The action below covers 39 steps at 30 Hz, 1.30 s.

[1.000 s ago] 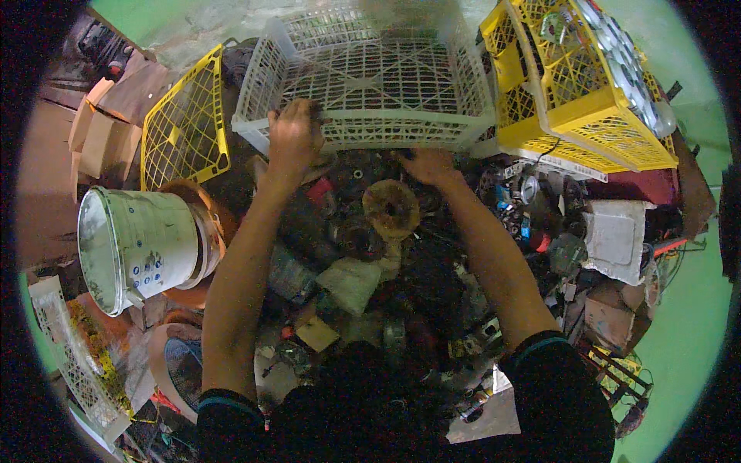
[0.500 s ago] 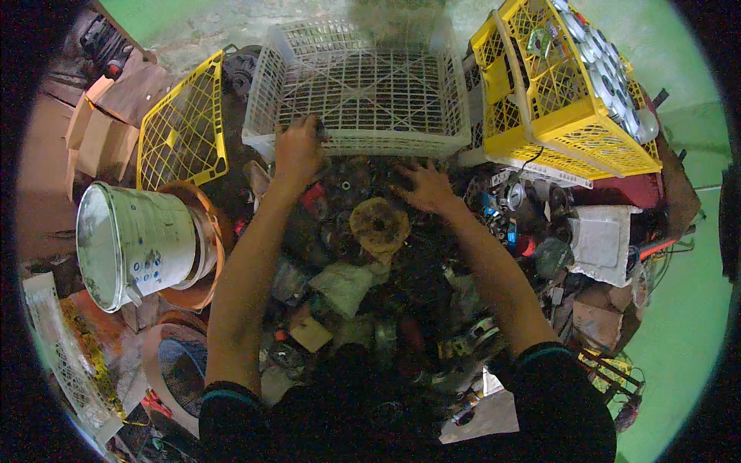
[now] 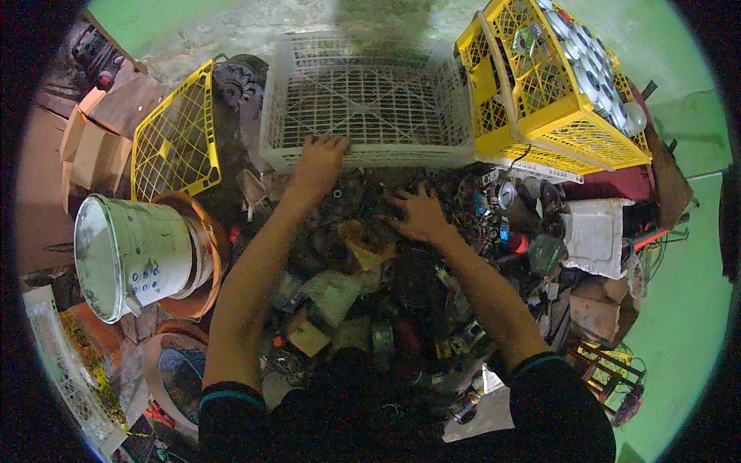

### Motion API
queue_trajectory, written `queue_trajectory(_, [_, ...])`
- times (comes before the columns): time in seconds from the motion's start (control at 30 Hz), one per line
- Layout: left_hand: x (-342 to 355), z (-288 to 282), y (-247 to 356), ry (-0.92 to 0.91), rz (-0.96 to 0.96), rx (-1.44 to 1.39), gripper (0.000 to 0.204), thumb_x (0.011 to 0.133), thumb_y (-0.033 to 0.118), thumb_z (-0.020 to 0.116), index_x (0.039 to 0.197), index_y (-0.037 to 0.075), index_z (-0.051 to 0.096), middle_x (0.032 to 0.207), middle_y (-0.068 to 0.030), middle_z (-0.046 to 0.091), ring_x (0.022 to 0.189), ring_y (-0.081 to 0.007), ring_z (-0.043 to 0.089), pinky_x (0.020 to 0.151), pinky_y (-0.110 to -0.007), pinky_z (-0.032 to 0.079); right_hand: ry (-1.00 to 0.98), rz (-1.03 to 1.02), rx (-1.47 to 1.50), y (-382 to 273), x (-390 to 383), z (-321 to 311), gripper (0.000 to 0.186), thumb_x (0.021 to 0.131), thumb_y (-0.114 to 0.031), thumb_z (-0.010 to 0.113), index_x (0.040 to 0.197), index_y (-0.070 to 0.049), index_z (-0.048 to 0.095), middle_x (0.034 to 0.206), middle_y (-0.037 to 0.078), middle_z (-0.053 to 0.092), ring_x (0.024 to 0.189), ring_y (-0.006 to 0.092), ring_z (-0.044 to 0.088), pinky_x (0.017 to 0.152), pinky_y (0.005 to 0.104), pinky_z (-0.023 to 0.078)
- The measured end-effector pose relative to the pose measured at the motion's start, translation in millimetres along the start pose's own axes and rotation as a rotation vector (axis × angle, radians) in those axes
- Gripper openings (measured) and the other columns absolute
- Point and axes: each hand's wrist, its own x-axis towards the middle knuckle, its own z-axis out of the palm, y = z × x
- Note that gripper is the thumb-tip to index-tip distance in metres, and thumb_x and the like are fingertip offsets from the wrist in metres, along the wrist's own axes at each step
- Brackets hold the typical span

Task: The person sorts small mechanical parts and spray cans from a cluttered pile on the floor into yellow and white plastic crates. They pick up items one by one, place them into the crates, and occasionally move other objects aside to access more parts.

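Note:
A white plastic crate (image 3: 363, 158) of open lattice stands at the far middle, its inside facing me. My left hand (image 3: 318, 166) is at its near rim, left of centre, with the fingers curled over the edge. Over a heap of dark, greasy small parts, my right hand (image 3: 421, 214) has its fingers spread and holds nothing that I can see. Between my forearms lies a yellowish-brown, stained piece (image 3: 369, 245), tilted and partly in shadow. A small metal ring (image 3: 337, 194) shows just below my left hand. Most parts in the heap are too dark to name.
At the right, a yellow crate (image 3: 594, 123) filled with silvery round pieces leans over. A yellow lattice panel (image 3: 174, 139) and a white bucket (image 3: 150, 251) stand at the left. Nearer me are a crumpled pale bag (image 3: 332, 293) and a small cardboard box (image 3: 309, 336).
My left hand and the white crate have shifted a little to the right. The yellowish-brown piece looked round and flat before; it now appears tilted. My right hand remains over the heap.

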Motion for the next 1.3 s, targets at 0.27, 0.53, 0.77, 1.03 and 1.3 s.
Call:
queue_trajectory(0.27, [6.9,-1.5,-5.6,-0.152,-0.14,-0.075,0.032,0.082,0.01,0.057,0.113,0.012,0.06,0.114,-0.0109,0.063,0.108,-0.0309,0.059,0.096,-0.055,0.038,-0.014,-0.033,0.115,7.9,-3.8,-6.5,0.049,0.088,-0.053,0.052,0.129,-0.026,0.057,0.132,0.008,0.056,0.119,0.0446,0.047,0.103,0.0541,0.038])
queue_trajectory(0.53, [-28.8,-18.9,29.6,0.059,-0.276,-0.107,0.048,0.079,0.029,0.069,0.122,0.011,0.056,0.132,-0.0203,0.048,0.12,-0.04,0.047,0.102,-0.056,0.033,0.251,0.176,0.222,47.8,15.8,-0.3,0.048,0.091,-0.054,0.046,0.125,-0.022,0.061,0.141,0.013,0.046,0.129,0.0457,0.038,0.106,0.056,0.033])
queue_trajectory(0.77, [-79.3,-5.6,55.5,-0.415,-0.238,-0.186,0.049,0.085,0.037,0.065,0.121,0.003,0.059,0.13,-0.025,0.051,0.12,-0.0446,0.046,0.1,-0.053,0.037,0.033,0.056,0.102,28.8,-6.3,-6.2,0.051,0.091,-0.054,0.046,0.127,-0.02,0.059,0.144,0.013,0.042,0.133,0.045,0.033,0.111,0.0564,0.024])
queue_trajectory(1.03, [-147.6,-76.0,40.7,-0.117,-0.619,-0.561,0.038,0.086,0.023,0.065,0.113,-0.003,0.061,0.098,-0.0221,0.067,0.092,-0.0335,0.065,0.083,-0.04,0.049,0.089,0.067,0.409,13.9,-95.0,-16.2,0.044,0.086,-0.037,0.062,0.117,-0.006,0.064,0.139,0.015,0.048,0.115,0.0357,0.055,0.095,0.0428,0.047])
queue_trajectory(1.3, [-311.5,-150.8,88.5,0.263,-0.9,-0.475,0.035,0.082,0.014,0.068,0.111,-0.003,0.061,0.094,-0.02,0.068,0.083,-0.0323,0.067,0.077,-0.037,0.051,0.422,0.177,0.631,-68.2,-225.7,4.2,0.026,0.08,-0.017,0.071,0.102,-0.003,0.069,0.114,0.018,0.063,0.09,0.034,0.065,0.074,0.0381,0.052])
